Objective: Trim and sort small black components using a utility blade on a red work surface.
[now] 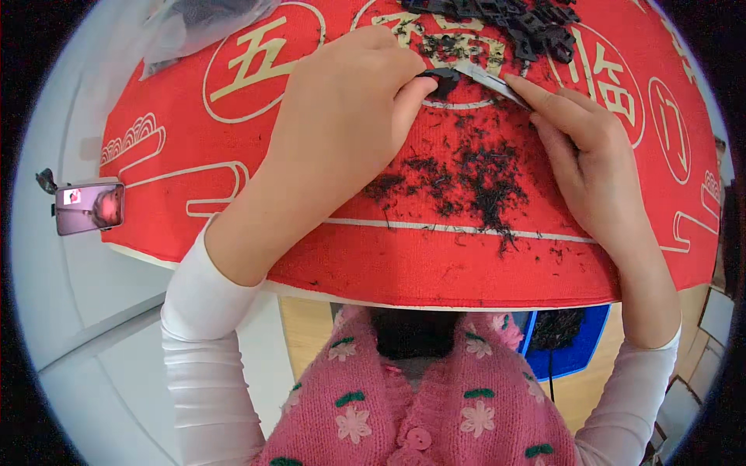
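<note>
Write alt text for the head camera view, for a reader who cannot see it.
Seen from above, the left hand pinches a small black plastic part while the right hand presses a slim metal blade against it, over a red mat strewn with black shavings. More black parts are piled at the mat's far edge.

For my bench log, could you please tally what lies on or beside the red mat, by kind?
Red mat: 1
Blade in the right hand: 1
Black part in the left hand: 1
Pile of black parts: 1
Patch of black shavings: 1
Phone: 1
Clear bag: 1
Total: 7
</note>
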The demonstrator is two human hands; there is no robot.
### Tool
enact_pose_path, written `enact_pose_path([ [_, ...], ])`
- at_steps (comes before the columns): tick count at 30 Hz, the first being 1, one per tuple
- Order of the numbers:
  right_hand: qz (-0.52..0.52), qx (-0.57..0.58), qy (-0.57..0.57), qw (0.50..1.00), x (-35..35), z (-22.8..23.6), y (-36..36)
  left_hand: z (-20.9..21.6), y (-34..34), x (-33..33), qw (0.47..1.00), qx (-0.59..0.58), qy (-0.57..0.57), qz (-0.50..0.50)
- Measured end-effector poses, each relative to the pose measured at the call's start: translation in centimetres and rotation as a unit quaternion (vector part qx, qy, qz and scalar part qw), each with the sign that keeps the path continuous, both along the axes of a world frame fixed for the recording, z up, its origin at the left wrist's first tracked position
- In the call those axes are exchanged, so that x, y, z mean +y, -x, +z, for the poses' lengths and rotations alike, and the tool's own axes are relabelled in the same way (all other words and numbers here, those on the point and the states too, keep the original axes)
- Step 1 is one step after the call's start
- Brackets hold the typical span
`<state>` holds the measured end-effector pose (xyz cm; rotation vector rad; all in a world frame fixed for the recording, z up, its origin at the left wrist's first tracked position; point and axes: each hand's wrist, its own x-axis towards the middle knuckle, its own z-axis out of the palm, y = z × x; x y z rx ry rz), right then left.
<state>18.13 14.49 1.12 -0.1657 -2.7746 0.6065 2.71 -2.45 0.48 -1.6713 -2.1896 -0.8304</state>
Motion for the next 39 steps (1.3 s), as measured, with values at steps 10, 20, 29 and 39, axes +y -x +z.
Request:
enact_pose_path([
  [10, 0.015, 0.048, -0.016, 0.999, 0.01, -0.54, -0.17, 0.26, -0.37, 0.19, 0.999, 0.03, -0.01, 0.011],
  [20, 0.007, 0.044, -0.03, 0.999, -0.2, -0.79, -0.44, 0.49, -0.52, 0.09, 0.999, 0.045, 0.009, 0.024],
  [29, -0.006, 0.065, -0.007, 0.998, -0.46, -0.85, -0.32, 0.55, -0.42, -0.05, 0.999, 0.023, 0.01, 0.022],
  [39, -0.012, 0.064, 0.006, 0.998, -0.22, -0.55, -0.15, 0.78, -0.73, -0.3, 0.999, 0.029, 0.007, 0.012],
])
